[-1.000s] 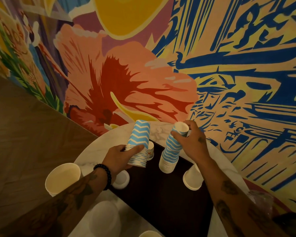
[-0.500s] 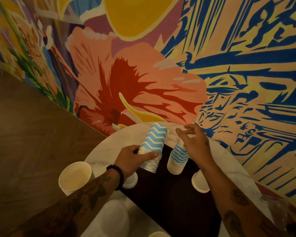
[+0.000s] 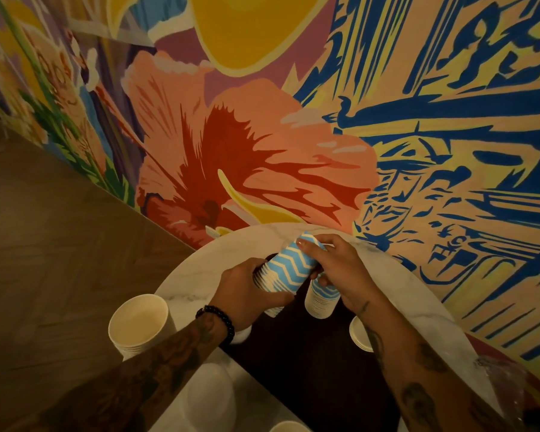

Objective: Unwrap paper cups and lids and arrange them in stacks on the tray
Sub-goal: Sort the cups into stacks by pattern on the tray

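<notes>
My hands grip a blue-and-white zigzag paper cup stack above my dark brown tray on white marble table.

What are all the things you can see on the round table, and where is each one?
held cup stack: one, blue-and-white zigzag, tilted above the tray
standing cup stack: one, blue-striped, upside down on the tray
tray: one, dark, on the table
table: one, white marble, round
plain cup stack: one, cream, left table edge
plastic wrap: clear, right edge
wall mural: colourful, behind
left hand: grips held stack's rims
right hand: on its top end
</notes>
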Demonstrator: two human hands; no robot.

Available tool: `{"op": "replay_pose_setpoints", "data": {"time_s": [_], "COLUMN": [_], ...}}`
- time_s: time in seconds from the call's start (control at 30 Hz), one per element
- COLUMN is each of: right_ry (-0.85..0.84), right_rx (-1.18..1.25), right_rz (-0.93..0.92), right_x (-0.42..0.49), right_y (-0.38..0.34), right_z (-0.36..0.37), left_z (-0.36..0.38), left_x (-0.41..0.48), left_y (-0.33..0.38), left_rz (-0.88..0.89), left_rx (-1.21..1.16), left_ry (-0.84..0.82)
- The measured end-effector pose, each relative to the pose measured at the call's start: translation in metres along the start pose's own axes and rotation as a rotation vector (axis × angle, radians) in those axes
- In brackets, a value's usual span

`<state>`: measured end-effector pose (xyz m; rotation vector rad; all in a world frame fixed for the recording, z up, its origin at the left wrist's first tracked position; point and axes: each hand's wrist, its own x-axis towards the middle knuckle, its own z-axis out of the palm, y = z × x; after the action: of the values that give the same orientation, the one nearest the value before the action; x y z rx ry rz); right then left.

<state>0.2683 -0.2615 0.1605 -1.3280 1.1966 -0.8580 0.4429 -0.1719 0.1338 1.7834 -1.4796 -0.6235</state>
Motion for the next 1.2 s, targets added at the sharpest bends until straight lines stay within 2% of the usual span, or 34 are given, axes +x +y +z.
{"op": "replay_pose_setpoints", "data": {"time_s": [0.2,0.4,0.53,0.7,0.9,1.0,1.13,1.2], "right_ry": [0.012,0.243,0.339,0.266,0.153,0.142,0.281,0.273], "right_rx": [-0.001,0.051,-0.166,-0.390,-0.568,-0.562,-0.484,-0.406], "right_rz": [-0.021,-0.144,-0.262,-0.307,-0.180,-0.125,-0.203,-0.219], "right_x": [0.004,0.016,0.022,0.022,0.026,0.026,0.018,0.010], "right_y": [-0.006,-0.021,-0.005,0.018,0.051,0.057,0.041,0.025], "right_z": [-0.011,-0.044,-0.061,-0.055,-0.051,-0.054,-0.047,-0.041], "left_z": [0.001,-0.003,-0.007,-0.005,-0.004,-0.007,-0.007,-0.004], "left_x": [0.003,0.005,0.008,0.010,0.009,0.010,0.009,0.008], "left_y": [0.001,-0.007,-0.017,-0.015,-0.011,-0.009,-0.005,-0.001], "left_rz": [-0.036,-0.137,-0.236,-0.264,-0.222,-0.193,-0.146,-0.112], "left_rx": [-0.051,-0.052,-0.085,-0.131,-0.145,-0.154,-0.158,-0.142], "left_ry": [-0.050,0.002,0.035,0.047,0.060,0.072,0.081,0.068]}}
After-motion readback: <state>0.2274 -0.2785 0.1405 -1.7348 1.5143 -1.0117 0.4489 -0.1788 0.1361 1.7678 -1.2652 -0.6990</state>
